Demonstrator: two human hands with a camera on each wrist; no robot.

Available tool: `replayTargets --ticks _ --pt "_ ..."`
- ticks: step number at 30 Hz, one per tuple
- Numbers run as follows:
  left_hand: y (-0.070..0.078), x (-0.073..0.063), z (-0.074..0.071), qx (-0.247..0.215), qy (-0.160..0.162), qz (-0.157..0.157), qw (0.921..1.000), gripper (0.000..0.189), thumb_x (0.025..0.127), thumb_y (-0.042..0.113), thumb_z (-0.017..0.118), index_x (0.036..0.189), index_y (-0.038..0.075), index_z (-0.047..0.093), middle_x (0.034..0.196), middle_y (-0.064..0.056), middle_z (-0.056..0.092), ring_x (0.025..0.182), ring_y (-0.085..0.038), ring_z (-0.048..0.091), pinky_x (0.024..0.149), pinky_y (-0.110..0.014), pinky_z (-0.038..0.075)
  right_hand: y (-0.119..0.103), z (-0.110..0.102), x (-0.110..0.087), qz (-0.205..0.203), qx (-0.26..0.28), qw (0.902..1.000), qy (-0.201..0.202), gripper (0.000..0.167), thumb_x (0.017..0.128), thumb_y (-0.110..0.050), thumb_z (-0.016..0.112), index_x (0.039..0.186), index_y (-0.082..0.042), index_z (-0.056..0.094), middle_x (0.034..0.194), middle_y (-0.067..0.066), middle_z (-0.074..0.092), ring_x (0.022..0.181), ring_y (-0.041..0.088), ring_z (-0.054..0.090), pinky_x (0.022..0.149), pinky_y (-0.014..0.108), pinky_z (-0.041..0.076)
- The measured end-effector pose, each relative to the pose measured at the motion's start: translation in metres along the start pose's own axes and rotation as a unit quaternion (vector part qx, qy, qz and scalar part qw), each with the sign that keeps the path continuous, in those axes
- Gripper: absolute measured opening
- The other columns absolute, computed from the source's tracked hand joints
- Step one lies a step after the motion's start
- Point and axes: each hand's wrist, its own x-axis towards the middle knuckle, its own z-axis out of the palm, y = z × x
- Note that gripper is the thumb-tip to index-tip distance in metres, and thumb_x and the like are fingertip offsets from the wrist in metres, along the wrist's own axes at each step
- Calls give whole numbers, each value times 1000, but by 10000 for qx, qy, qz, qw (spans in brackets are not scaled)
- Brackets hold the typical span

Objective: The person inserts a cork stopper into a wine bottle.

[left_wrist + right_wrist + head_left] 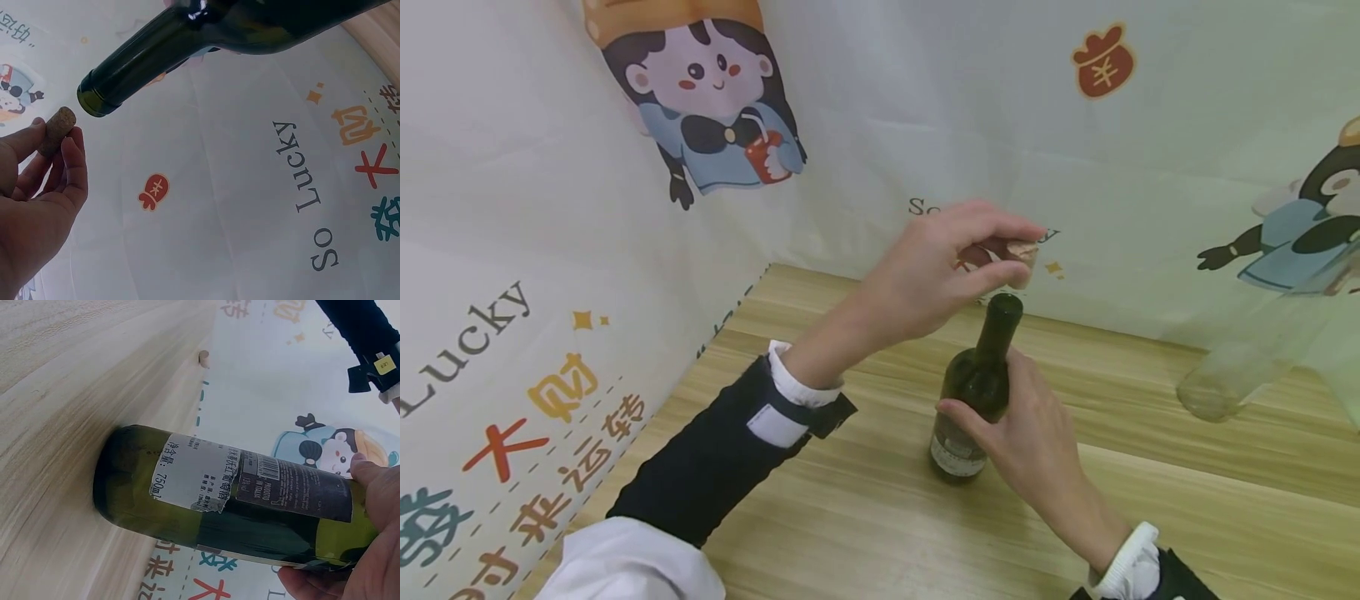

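Observation:
A dark green wine bottle (976,387) stands upright on the wooden table, its mouth uncovered. My right hand (1037,429) grips it round the shoulder, the thumb across the near side. White and dark labels (195,472) show on the bottle's body in the right wrist view. Just above the bottle's mouth, my left hand (940,262) pinches a cork (57,130) between thumb and fingers. A small gap separates the cork from the bottle's rim (95,103) in the left wrist view.
A clear glass vessel (1213,392) stands at the right of the table (850,525). Printed cloth (865,100) hangs behind and to the left, meeting the table's edges. A small tan cylindrical piece (204,359) lies on the table in the right wrist view.

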Motion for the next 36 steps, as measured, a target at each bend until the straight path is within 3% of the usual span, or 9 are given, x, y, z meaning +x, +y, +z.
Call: replayTargets --ticks 10,20,36 --pt "-7 -3 3 319 -144 172 9992 35 94 5 76 127 -3 69 113 -9 70 97 -8 65 85 -18 56 0 1 1 38 54 9999 -109 77 81 -42 90 136 -5 52 116 14 65 96 32 66 70 52 56" --pt "-12 -7 4 371 -273 106 9989 35 95 6 75 128 -2 69 112 -8 70 98 -9 65 87 -17 55 0 0 0 64 79 9999 -111 77 81 -42 90 137 -5 52 117 15 65 95 34 66 71 53 56" --pt "-11 -10 7 419 -304 261 9983 35 94 5 76 126 -3 68 114 -10 71 97 -9 65 86 -17 55 0 -1 0 -33 112 9999 -64 77 80 -39 91 137 -4 52 120 16 65 98 35 67 72 54 57"
